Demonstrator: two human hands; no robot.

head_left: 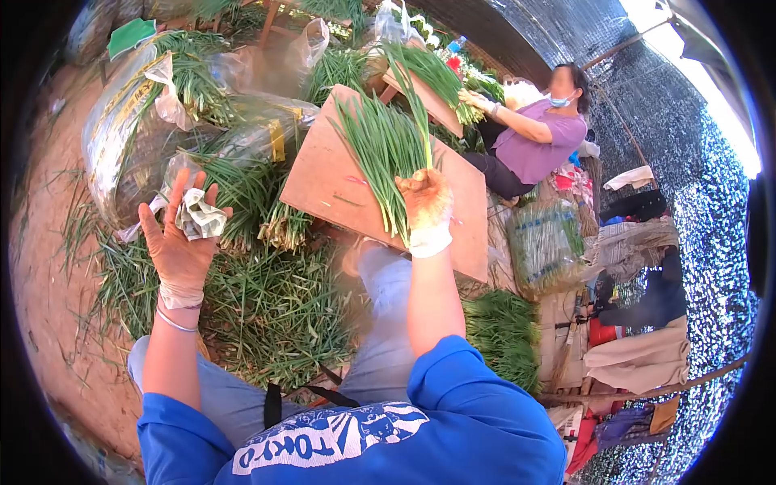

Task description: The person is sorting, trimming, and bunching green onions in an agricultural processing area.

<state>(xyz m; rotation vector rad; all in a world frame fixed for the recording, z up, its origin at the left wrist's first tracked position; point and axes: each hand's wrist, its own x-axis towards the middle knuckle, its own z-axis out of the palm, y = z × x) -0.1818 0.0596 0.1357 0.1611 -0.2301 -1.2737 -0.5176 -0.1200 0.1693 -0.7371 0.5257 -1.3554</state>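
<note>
My left hand (174,250), in a thin stained glove, is raised at the left with its fingers spread. A crumpled pale printed scrap (200,216) lies against those fingers; whether they grip it, I cannot make out. Over the board (311,174), my right hand (427,200), gloved too, is closed around the pale lower end of some long green garlic chives (422,121). Beside and below that hand, a loose pile of garlic chives (376,153) is spread over the board, cut ends toward me. Small pink bits lie on the board's surface.
Plastic-wrapped bundles (133,137) stand at the left. Chive trimmings (271,315) cover the ground by my legs. Stacked chives (501,335) and a bagged bundle (550,246) lie to the right. A masked co-worker (537,145) handles chives at another board (432,101).
</note>
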